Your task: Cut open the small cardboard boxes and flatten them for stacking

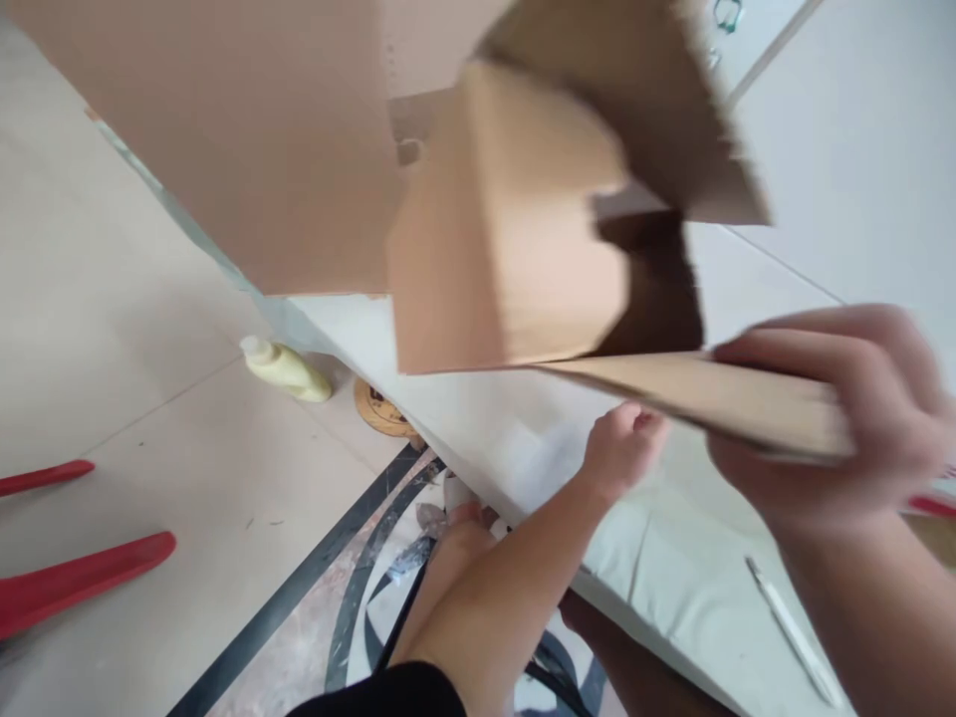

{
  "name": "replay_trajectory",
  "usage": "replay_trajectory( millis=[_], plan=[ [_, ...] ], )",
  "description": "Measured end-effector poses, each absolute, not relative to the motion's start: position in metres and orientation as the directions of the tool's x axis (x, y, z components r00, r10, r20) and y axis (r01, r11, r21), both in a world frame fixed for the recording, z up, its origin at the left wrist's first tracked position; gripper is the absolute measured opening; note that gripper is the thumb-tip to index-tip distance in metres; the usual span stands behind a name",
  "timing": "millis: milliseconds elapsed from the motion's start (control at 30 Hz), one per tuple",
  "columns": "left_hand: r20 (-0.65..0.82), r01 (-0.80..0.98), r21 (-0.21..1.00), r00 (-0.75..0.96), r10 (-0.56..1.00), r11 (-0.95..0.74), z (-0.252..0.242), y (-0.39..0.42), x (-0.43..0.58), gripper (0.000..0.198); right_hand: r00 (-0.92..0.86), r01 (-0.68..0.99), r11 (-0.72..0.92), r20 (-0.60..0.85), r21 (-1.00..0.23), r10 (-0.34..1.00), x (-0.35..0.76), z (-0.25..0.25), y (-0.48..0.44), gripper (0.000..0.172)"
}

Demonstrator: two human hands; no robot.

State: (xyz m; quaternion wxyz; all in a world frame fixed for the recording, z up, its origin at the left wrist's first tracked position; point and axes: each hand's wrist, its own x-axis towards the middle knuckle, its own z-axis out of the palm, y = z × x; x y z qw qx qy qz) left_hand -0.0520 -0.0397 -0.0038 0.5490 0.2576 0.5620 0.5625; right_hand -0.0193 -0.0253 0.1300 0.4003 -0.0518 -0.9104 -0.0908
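Box (448, 289) of brown cardboard, one side open, looms over a pale desk (694, 607) — fingers of the right hand (873, 418) grip its flap (747, 391), while the left hand (623, 453) curls below, its hold impossible to tell — near a slim white tool (793, 632).

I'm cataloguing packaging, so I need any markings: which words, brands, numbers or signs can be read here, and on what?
None can be read.
Round wooden-looking object: dark marks, too small and blurred to read.
Cardboard box and pale yellow bottle: no lettering discernible.
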Motion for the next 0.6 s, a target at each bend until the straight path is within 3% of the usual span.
replay_trajectory(
  millis=[167, 367, 500, 600],
  plan=[
    [-0.272, -0.189, 0.956, -0.299, 0.915, 0.222, -0.013, -0.045, -0.044, 0.019, -0.686, 0.392, 0.919, 0.655, -0.033, 0.316, 0.055, 0.139, -0.027, 0.017],
    [-0.18, -0.128, 0.982, -0.4, 0.899, 0.14, -0.02, -0.016, -0.025, 0.015, -0.579, 0.572, 0.797, 0.593, -0.194, 0.56, 0.154, 0.12, -0.032, 0.021],
    [-0.049, -0.089, 0.996, -0.426, 0.903, 0.012, -0.021, -0.004, -0.012, 0.034, -0.429, 0.697, 0.683, 0.634, -0.22, 0.643, 0.223, 0.088, -0.041, 0.014],
    [0.167, -0.133, 0.969, -0.277, 0.946, -0.21, -0.023, 0.002, -0.006, 0.059, -0.452, 0.714, 0.684, 0.647, -0.15, 0.614, 0.244, 0.076, -0.051, 0.022]
  ],
)
